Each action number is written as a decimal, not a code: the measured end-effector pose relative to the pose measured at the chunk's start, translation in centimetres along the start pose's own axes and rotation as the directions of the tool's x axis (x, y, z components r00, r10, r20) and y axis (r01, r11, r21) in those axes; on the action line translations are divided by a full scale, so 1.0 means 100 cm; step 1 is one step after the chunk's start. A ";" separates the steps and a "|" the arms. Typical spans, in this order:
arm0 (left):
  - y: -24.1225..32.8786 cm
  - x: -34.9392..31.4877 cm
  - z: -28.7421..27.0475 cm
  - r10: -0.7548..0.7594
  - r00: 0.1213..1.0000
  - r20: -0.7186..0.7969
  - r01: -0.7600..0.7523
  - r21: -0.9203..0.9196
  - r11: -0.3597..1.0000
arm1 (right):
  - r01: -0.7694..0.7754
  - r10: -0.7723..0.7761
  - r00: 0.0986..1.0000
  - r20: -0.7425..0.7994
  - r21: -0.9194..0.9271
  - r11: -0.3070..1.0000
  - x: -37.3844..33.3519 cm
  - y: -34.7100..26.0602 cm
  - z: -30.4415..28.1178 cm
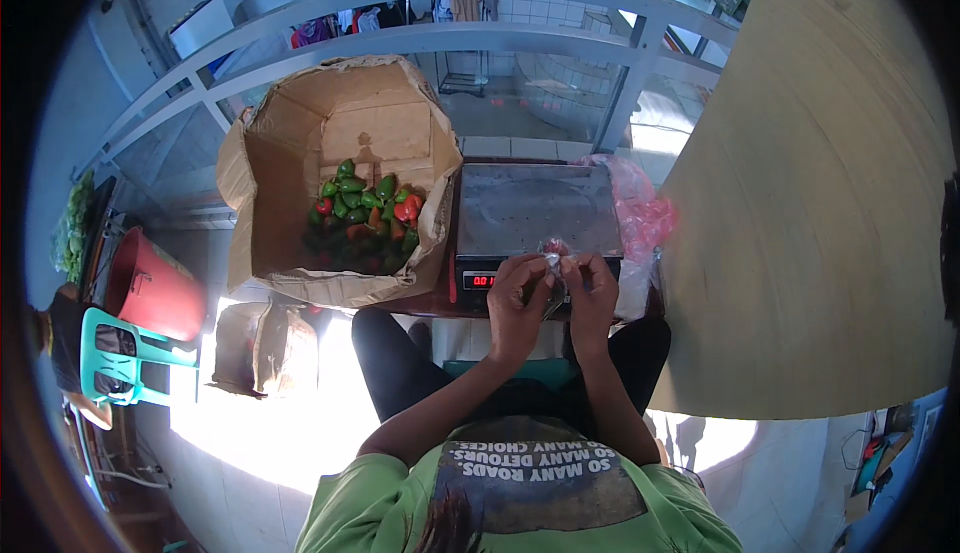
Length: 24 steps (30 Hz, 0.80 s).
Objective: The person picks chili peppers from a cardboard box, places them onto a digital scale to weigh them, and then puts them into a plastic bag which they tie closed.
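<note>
Over the front edge of a flat-topped digital scale [535, 208] my two hands come together. My left hand [516, 308] and my right hand [592, 303] both pinch the gathered neck of a small clear plastic bag [555, 247]. Something reddish shows inside the bag, too small to name; a loose end of plastic hangs between my fingers. Red digits light up the scale's display [484, 281], just left of my left hand. A torn-flapped cardboard box [283, 143] stands left of the scale, with green and red peppers [370, 203] piled inside.
Crumpled pink-and-clear plastic bags [645, 213] lie along the scale's right side. A large curved beige panel [820, 203] rises at the right. White railings [500, 38] run behind. On the left are a red bucket [160, 283], a turquoise stool [115, 353] and a smaller cardboard box [245, 348].
</note>
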State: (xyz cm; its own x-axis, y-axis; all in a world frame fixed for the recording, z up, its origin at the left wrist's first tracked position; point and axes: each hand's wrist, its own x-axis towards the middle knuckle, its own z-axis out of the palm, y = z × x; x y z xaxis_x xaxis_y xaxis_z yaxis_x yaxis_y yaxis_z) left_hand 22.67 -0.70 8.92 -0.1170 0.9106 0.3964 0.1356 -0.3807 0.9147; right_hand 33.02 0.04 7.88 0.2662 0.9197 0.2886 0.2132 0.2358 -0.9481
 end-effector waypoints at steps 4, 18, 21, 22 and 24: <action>0.000 -0.002 -0.001 0.009 0.999 0.032 -0.007 -0.043 0.999 | -0.031 0.030 1.000 0.008 0.248 0.968 0.002 -0.007 0.004; 0.011 -0.004 -0.003 0.050 0.994 0.094 -0.052 0.014 0.999 | 0.105 -0.104 0.994 -0.023 0.032 0.994 -0.002 -0.011 -0.002; 0.013 0.005 -0.001 0.035 0.999 -0.018 -0.035 0.011 0.999 | 0.115 -0.115 0.993 -0.011 0.006 0.993 -0.008 -0.005 -0.004; 0.011 0.007 -0.003 0.033 0.999 -0.013 -0.033 0.009 0.999 | 0.085 -0.085 0.996 0.005 0.018 0.996 -0.009 -0.003 -0.005; 0.003 0.010 -0.009 -0.004 0.977 0.211 -0.001 0.026 1.000 | 0.053 -0.053 0.998 0.018 0.029 0.998 -0.011 0.002 -0.006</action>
State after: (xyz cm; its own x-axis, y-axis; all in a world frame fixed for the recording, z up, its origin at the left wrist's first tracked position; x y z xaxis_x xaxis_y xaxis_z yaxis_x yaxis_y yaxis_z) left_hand 21.67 -0.03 9.71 0.0931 0.9256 0.3669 0.1613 -0.3776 0.9118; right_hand 33.33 -1.09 7.48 0.2372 0.9114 0.3364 0.1992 0.2933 -0.9350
